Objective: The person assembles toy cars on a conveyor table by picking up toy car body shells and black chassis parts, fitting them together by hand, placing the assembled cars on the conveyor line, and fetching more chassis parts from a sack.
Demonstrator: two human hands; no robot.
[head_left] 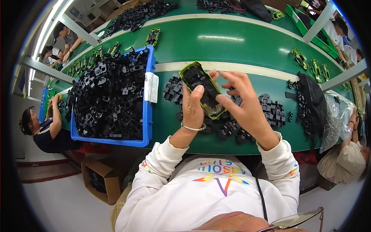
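Observation:
My left hand is wrapped round a black plastic housing with a lime-green rim, tilted above the bench, its thumb lying on the black inner side. Close against the housing's right side is my right hand. Its thumb tip is at the lower right rim, and the other fingers are bent and spread apart; I see no separate part between them. Below and around both hands lie loose piles of small black plastic parts on the green bench. Their undersides and the housing's back are hidden.
A blue crate heaped with black parts stands at my left. Green-rimmed housings sit along the green belt ahead. To the right lie a black bag and a clear plastic bag. People work on both sides; a cardboard box is below.

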